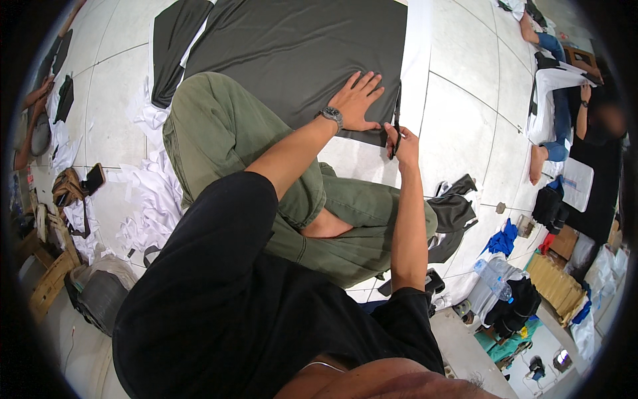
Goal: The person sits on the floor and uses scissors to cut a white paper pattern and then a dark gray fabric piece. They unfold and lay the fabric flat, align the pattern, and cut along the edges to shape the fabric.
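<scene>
A sheet of dark grey-green fabric (299, 50) lies spread on the tiled floor in front of my crossed legs. White material (417, 46) shows along its right edge. My left hand (357, 100), with a watch on the wrist, presses flat on the fabric near its right corner, fingers spread. Close beside it, my right hand (404, 146) is closed round the handles of black scissors (397, 120). Their blades point away from me along the fabric's right edge. Whether the blades are apart is hard to make out.
White cloth scraps (153, 199) are heaped left of my legs, near a brown bag (68, 186). Dark scraps (455, 209) lie by my right knee. Another person (558, 100) sits with white cloth at the far right; a further person's arms (33, 113) show at the left edge.
</scene>
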`<act>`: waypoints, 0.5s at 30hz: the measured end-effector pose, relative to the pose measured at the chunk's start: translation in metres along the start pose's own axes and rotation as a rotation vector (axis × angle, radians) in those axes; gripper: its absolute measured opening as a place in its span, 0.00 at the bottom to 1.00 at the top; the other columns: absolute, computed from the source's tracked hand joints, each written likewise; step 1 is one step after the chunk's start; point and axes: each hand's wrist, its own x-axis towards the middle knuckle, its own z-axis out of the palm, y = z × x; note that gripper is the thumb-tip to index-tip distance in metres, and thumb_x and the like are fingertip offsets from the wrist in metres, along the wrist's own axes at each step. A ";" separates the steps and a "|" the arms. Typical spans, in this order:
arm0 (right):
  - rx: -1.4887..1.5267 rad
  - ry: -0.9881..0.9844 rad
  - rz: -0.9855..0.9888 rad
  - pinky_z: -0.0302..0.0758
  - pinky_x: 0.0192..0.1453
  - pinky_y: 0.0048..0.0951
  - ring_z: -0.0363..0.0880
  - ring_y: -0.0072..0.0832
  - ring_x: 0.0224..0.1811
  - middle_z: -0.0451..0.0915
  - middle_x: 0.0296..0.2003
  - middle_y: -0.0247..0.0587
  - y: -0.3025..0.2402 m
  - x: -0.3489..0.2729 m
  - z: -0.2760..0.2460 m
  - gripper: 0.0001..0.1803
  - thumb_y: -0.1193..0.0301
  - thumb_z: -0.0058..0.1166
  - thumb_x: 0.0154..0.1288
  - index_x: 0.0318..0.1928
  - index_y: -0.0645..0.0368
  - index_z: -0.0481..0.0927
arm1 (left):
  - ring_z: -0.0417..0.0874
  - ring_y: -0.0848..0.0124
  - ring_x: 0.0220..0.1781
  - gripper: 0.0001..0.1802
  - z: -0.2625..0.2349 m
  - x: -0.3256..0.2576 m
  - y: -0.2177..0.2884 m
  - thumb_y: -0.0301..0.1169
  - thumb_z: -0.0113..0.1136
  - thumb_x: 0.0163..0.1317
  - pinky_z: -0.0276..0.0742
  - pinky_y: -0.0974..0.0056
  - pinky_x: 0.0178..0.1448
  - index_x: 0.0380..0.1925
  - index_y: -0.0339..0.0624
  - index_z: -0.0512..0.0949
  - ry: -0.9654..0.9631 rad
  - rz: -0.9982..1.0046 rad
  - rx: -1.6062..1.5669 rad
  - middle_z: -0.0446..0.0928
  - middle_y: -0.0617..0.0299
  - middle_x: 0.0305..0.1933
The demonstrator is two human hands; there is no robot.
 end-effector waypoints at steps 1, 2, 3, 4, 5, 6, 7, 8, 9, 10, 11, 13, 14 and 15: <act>0.008 0.005 0.005 0.66 0.16 0.25 0.70 0.21 0.13 0.73 0.16 0.32 -0.001 0.000 0.000 0.21 0.56 0.72 0.61 0.31 0.58 0.77 | 0.46 0.57 0.84 0.53 0.000 0.000 0.000 0.66 0.62 0.55 0.40 0.47 0.85 0.73 0.44 0.64 0.016 0.004 0.005 0.51 0.50 0.82; 0.024 0.012 0.017 0.65 0.16 0.25 0.70 0.20 0.13 0.73 0.16 0.32 -0.002 0.001 0.000 0.22 0.55 0.72 0.60 0.34 0.61 0.77 | 0.46 0.57 0.84 0.53 0.000 0.000 0.000 0.66 0.62 0.55 0.40 0.47 0.85 0.73 0.44 0.64 0.019 0.005 0.002 0.51 0.50 0.82; 0.041 0.019 0.027 0.64 0.16 0.24 0.69 0.20 0.12 0.73 0.16 0.32 -0.003 0.004 0.000 0.25 0.55 0.73 0.59 0.36 0.64 0.78 | 0.46 0.57 0.84 0.53 0.000 0.001 0.000 0.66 0.63 0.55 0.40 0.47 0.85 0.73 0.44 0.65 -0.002 0.001 -0.006 0.51 0.50 0.82; 0.057 0.027 0.038 0.63 0.16 0.24 0.69 0.20 0.12 0.73 0.15 0.32 -0.005 0.006 0.001 0.27 0.54 0.73 0.58 0.39 0.68 0.79 | 0.46 0.57 0.84 0.53 0.000 0.001 0.000 0.67 0.63 0.55 0.40 0.47 0.85 0.73 0.44 0.65 0.021 0.006 -0.001 0.51 0.50 0.82; 0.063 0.027 0.037 0.63 0.16 0.24 0.69 0.20 0.12 0.74 0.16 0.32 -0.007 0.008 0.001 0.28 0.53 0.73 0.58 0.39 0.68 0.79 | 0.47 0.56 0.84 0.53 0.000 0.001 0.000 0.67 0.63 0.55 0.40 0.47 0.85 0.73 0.44 0.65 0.019 0.006 -0.002 0.51 0.50 0.82; 0.071 0.028 0.036 0.63 0.15 0.24 0.69 0.20 0.12 0.74 0.16 0.32 -0.008 0.011 0.002 0.28 0.53 0.73 0.58 0.39 0.68 0.79 | 0.47 0.56 0.84 0.53 0.000 0.001 0.000 0.67 0.63 0.54 0.40 0.47 0.85 0.73 0.44 0.65 0.003 0.003 -0.009 0.51 0.50 0.82; 0.079 0.027 0.035 0.63 0.15 0.24 0.69 0.20 0.12 0.74 0.16 0.32 -0.009 0.013 0.003 0.29 0.52 0.73 0.58 0.39 0.68 0.79 | 0.47 0.56 0.84 0.53 -0.001 0.001 0.000 0.67 0.63 0.55 0.40 0.47 0.85 0.73 0.44 0.65 0.015 0.007 -0.004 0.51 0.50 0.82; 0.066 0.034 0.031 0.63 0.15 0.24 0.69 0.20 0.12 0.74 0.16 0.32 -0.010 0.015 0.004 0.28 0.53 0.73 0.58 0.39 0.68 0.79 | 0.47 0.56 0.84 0.53 -0.001 0.001 0.000 0.67 0.63 0.55 0.40 0.47 0.85 0.73 0.44 0.65 0.013 0.007 -0.005 0.51 0.50 0.82; 0.053 0.040 0.026 0.63 0.15 0.24 0.69 0.20 0.13 0.74 0.16 0.32 -0.011 0.017 0.005 0.28 0.53 0.73 0.58 0.39 0.68 0.79 | 0.47 0.56 0.84 0.53 -0.001 0.001 0.000 0.67 0.62 0.55 0.40 0.47 0.85 0.73 0.44 0.64 -0.006 0.003 -0.013 0.51 0.50 0.82; 0.041 0.047 0.026 0.63 0.15 0.24 0.70 0.20 0.13 0.74 0.16 0.32 -0.011 0.018 0.006 0.27 0.54 0.73 0.59 0.39 0.68 0.79 | 0.46 0.56 0.84 0.53 -0.001 0.001 0.000 0.67 0.62 0.55 0.40 0.47 0.85 0.73 0.44 0.64 0.009 0.006 -0.002 0.51 0.50 0.82; 0.033 0.046 0.016 0.63 0.15 0.24 0.70 0.20 0.13 0.74 0.16 0.32 -0.010 0.018 0.006 0.27 0.54 0.73 0.59 0.39 0.68 0.79 | 0.46 0.56 0.84 0.53 0.000 0.001 0.000 0.67 0.62 0.55 0.40 0.47 0.85 0.73 0.44 0.64 0.006 0.005 0.002 0.51 0.50 0.82; 0.021 0.044 0.007 0.63 0.15 0.24 0.70 0.20 0.13 0.74 0.16 0.32 -0.009 0.018 0.007 0.26 0.55 0.72 0.60 0.39 0.68 0.79 | 0.46 0.56 0.84 0.54 0.000 0.001 0.000 0.68 0.62 0.55 0.39 0.47 0.85 0.73 0.44 0.64 0.005 0.004 0.003 0.51 0.51 0.82; 0.018 0.037 -0.004 0.63 0.15 0.24 0.70 0.20 0.13 0.74 0.16 0.32 -0.009 0.017 0.007 0.26 0.56 0.72 0.60 0.39 0.68 0.79 | 0.46 0.56 0.84 0.54 0.000 0.001 0.000 0.68 0.62 0.55 0.39 0.47 0.85 0.73 0.44 0.64 0.008 0.005 0.002 0.51 0.51 0.82; 0.015 0.030 -0.016 0.64 0.16 0.24 0.70 0.20 0.13 0.74 0.16 0.32 -0.008 0.016 0.007 0.25 0.56 0.72 0.60 0.39 0.68 0.79 | 0.46 0.57 0.84 0.54 0.001 0.001 0.000 0.68 0.62 0.55 0.39 0.47 0.85 0.73 0.45 0.64 -0.012 0.000 -0.005 0.50 0.51 0.82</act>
